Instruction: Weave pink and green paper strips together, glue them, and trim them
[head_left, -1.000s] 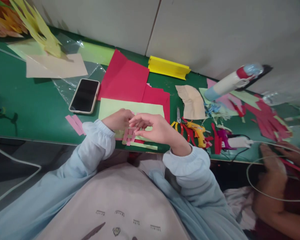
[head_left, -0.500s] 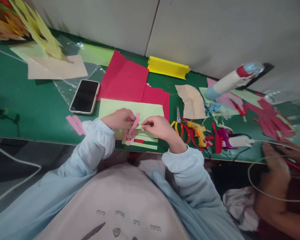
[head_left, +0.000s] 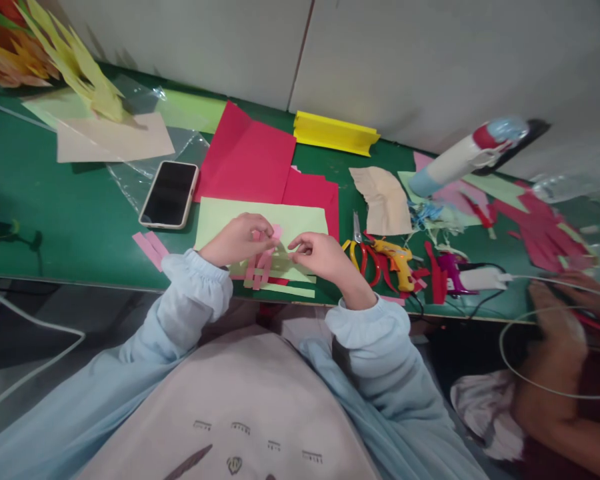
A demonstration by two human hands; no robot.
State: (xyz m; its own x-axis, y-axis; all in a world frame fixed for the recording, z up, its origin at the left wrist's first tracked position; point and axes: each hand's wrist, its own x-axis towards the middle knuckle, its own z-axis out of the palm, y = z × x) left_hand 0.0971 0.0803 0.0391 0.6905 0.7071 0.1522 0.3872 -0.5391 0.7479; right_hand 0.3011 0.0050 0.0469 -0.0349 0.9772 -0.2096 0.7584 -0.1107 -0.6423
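My left hand point(head_left: 237, 240) is closed, its fingertips pinching a pink paper strip point(head_left: 277, 231). Below it, pink and pale green paper strips cross over one another in a small weave point(head_left: 258, 270). To the right, my right hand point(head_left: 323, 257) hovers with thumb and forefinger slightly apart and nothing visible between them. Under both hands lies a light green paper sheet point(head_left: 300, 217). One loose green strip point(head_left: 293, 291) rests along the table's front edge. My left fingers partly hide the weave's upper end.
Red paper point(head_left: 250, 157) and a phone point(head_left: 170, 193) lie behind and left. Rightward are scissors point(head_left: 357, 233), a yellow glue gun point(head_left: 399, 262), a purple glue gun point(head_left: 450, 273), and a leaning bottle point(head_left: 465, 160). A co-worker's hands point(head_left: 560, 313) are at the far right.
My right hand has let go of the green strip end, and its fingers have parted. The pink strip in my left hand has shifted, partly covered by the fingers.
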